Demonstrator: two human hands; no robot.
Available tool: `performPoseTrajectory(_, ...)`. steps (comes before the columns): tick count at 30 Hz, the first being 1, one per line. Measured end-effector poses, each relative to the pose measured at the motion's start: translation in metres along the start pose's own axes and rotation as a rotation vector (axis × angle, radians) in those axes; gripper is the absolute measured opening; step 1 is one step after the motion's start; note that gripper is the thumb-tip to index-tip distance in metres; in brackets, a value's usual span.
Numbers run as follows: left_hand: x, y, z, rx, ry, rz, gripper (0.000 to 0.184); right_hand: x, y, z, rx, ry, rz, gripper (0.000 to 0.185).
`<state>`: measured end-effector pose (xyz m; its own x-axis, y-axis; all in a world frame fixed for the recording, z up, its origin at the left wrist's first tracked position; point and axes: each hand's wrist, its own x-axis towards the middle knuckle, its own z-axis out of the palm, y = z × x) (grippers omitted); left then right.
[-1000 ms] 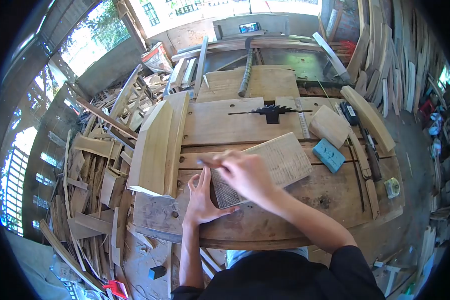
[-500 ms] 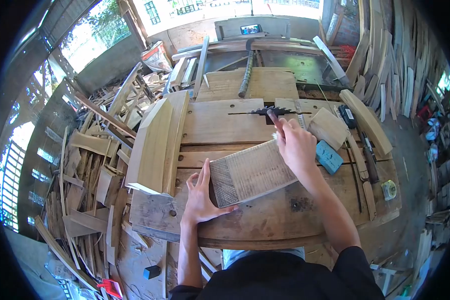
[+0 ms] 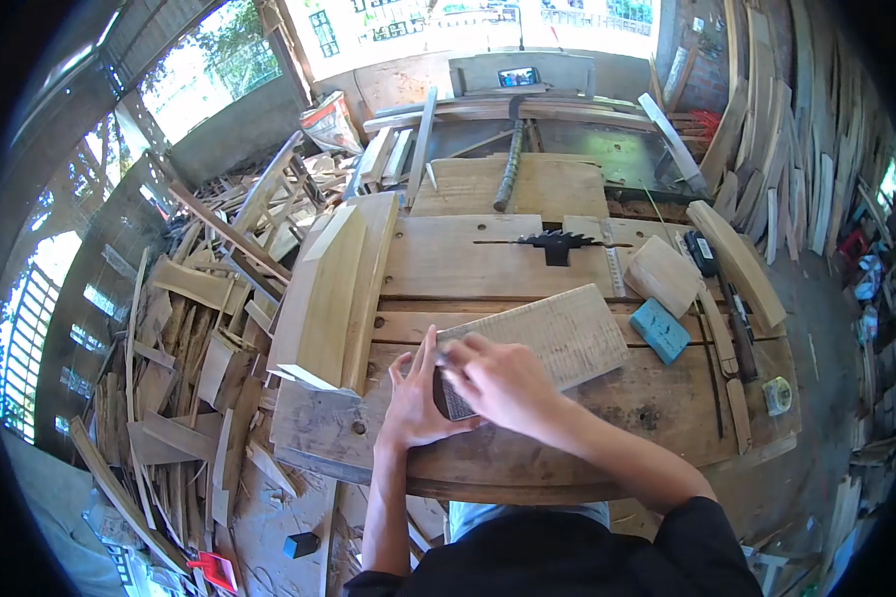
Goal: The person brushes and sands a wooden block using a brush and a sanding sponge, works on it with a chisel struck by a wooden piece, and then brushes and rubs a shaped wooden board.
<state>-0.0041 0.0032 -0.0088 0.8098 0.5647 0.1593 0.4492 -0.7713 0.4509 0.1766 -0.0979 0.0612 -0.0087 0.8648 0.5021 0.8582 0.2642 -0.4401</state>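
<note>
A rectangular wooden board with a rough, lined face lies slanted on the wooden bench. Around its left end is my left hand, fingers and thumb spread against the edges. My right hand is closed over the board's left part, close to my left fingertips. It grips a small tool, mostly hidden by the fingers. Beyond the board, a dark toothed saw blade sticks up through the bench.
A blue block, a square wood piece, a tape roll and thin tools are on the right. Thick angled timber stands on the left. A hammer-like long-handled tool lies at the back.
My right hand has swung from the board's far right edge back to its left end with the tool. My left hand keeps its place on the board. The camera view has shifted slightly.
</note>
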Motion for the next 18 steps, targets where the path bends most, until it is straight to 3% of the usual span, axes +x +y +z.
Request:
performPoseTrajectory(4,0.002,0.012,-0.008,-0.059,0.031,-0.027,0.161,-0.023,0.047,-0.029,0.019,0.076,0.126,0.02)
performPoseTrajectory(6,0.001,0.012,-0.008,-0.057,0.033,-0.021,0.161,-0.035,0.074,-0.052,-0.188,0.132,0.303,0.021)
performPoseTrajectory(9,0.003,0.016,-0.009,-0.047,0.034,-0.038,0.162,-0.047,0.097,-0.078,-0.487,0.25,0.331,0.02)
performPoseTrajectory(13,0.001,0.013,-0.007,-0.079,0.069,-0.006,0.162,-0.053,0.077,-0.064,-0.567,0.247,0.223,0.023)
performPoseTrajectory(15,0.002,0.013,-0.008,-0.083,0.067,0.001,0.162,-0.047,0.049,-0.045,-0.523,0.12,0.202,0.024)
performPoseTrajectory(18,0.001,0.009,-0.005,-0.11,0.038,-0.004,0.159,-0.037,0.003,-0.016,-0.268,0.035,0.131,0.025)
